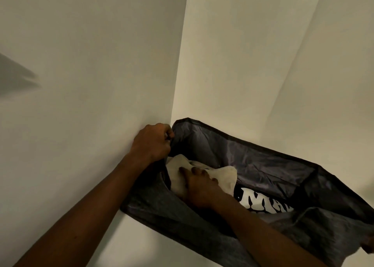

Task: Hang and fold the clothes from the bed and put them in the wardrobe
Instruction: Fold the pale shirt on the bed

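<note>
Left hand (153, 141) is curled tight around the corner rim of the grey fabric bag (253, 155), holding its mouth open. Right hand (200, 188) lies with fingers flat on the folded cream garment (225, 176), which sits inside the bag just below the left hand. To do this well, I'd say pull the rim wide and press the cream garment down evenly beside the black printed garment (263, 203), so the fold doesn't bunch.

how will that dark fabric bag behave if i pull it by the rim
Probably floppy: the dark fabric bag has creased, sagging walls, and its rim bunches where the left hand grips it. It likely won't keep its shape unaided. It looks light, holding only a cream garment under the right hand and a black printed garment.
</note>
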{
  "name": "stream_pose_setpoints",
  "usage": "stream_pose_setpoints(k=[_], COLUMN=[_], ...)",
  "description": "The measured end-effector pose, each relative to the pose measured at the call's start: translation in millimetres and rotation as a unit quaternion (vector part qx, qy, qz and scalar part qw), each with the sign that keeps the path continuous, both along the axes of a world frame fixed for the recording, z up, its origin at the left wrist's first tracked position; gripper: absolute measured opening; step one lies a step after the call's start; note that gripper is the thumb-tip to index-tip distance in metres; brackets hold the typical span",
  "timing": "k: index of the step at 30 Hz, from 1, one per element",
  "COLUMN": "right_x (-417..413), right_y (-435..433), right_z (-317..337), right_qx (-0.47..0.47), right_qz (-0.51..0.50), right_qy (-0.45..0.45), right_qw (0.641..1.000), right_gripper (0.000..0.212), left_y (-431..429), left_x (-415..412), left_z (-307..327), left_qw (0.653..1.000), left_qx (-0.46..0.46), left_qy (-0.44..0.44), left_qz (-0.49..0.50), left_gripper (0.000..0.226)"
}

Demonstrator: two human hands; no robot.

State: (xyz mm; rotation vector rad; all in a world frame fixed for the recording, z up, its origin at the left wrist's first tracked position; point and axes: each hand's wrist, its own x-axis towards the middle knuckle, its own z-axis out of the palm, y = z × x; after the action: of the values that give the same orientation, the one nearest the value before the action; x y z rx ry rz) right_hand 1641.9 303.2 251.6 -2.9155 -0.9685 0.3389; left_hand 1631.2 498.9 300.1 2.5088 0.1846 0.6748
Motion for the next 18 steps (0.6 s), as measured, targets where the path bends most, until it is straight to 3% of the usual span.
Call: stream_pose_setpoints(k=[3, 8, 10, 13, 15, 17, 18], right_x=[0.5, 4.5, 5.3, 6.1, 4.8, -10.7, -25.1], right_y=[13.2, 10.9, 14.6, 18.1, 14.5, 6.2, 0.4], right_z=[-14.7, -15.4, -15.6, -21.1, -19.7, -8.8, 3.7], right_qx=[-0.043, 0.136, 0.17, 0.055, 0.004, 0.059, 0.131], right_qz=[0.015, 0.052, 0.095, 0.169, 0.154, 0.111, 0.087], right_qy=[-0.017, -0.122, -0.1, -0.047, -0.057, -0.021, 0.026], right_qw=[0.999, 0.982, 0.976, 0.983, 0.987, 0.992, 0.987], right_gripper=[0.066, 0.055, 0.056, 0.062, 0.068, 0.068, 0.068], left_y=[1.2, 0.5, -0.9, -2.5, -2.5, -2.6, -3.5], left_x=[-2.3, -5.3, -6.0, -6.4, -5.3, -3.2, -1.9], left_z=[-2.6, -1.9, -0.4, 1.0, 2.1, 2.6, 3.5], left_qw=[1.0, 1.0, 0.999, 0.999, 0.999, 0.994, 0.984], left_qx=[-0.011, -0.022, -0.029, -0.032, -0.044, -0.104, -0.172], left_qy=[-0.002, -0.007, -0.01, -0.008, -0.013, -0.036, -0.052], left_qz=[-0.017, -0.016, -0.008, -0.007, -0.006, -0.001, -0.002], left_gripper=[0.023, 0.022, 0.021, 0.022, 0.023, 0.025, 0.026])
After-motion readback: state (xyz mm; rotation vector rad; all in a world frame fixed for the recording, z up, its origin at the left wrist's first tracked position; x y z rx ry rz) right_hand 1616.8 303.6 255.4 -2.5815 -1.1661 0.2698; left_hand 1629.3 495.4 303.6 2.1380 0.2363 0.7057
